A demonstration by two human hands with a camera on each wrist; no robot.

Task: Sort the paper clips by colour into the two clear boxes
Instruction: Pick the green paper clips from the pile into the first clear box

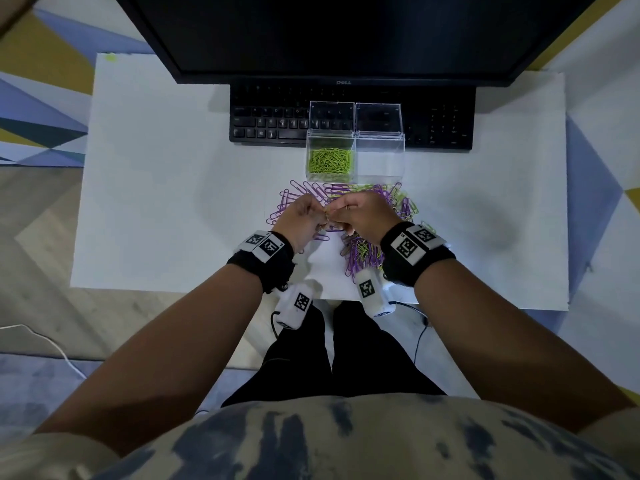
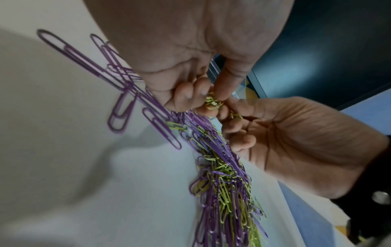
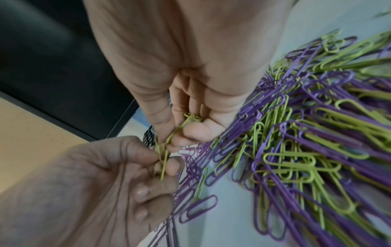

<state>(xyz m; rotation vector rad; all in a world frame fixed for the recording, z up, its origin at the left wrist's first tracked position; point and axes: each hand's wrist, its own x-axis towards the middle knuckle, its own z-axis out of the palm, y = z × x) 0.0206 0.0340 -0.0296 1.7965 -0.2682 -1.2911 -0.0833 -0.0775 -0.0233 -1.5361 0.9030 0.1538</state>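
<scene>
A mixed pile of purple and green paper clips [image 1: 363,251] lies on the white table [image 1: 156,202], in front of two clear boxes. The left box [image 1: 330,161] holds green clips; the right box [image 1: 380,157] looks bare inside. Both lids stand up. My left hand [image 1: 320,214] and right hand [image 1: 337,213] meet just above the pile. Each pinches linked green clips [image 3: 167,142] between thumb and fingertips. In the left wrist view my left hand [image 2: 211,95] grips a small green bunch [image 2: 212,102] against the right hand [image 2: 230,110]. More green clips [image 3: 193,117] sit in my right hand [image 3: 175,138].
A black keyboard [image 1: 270,116] lies directly behind the boxes, with a dark monitor [image 1: 346,36] above it. Loose purple clips [image 2: 118,115] spread to the left of the pile. The table's near edge [image 1: 173,289] runs just below my wrists.
</scene>
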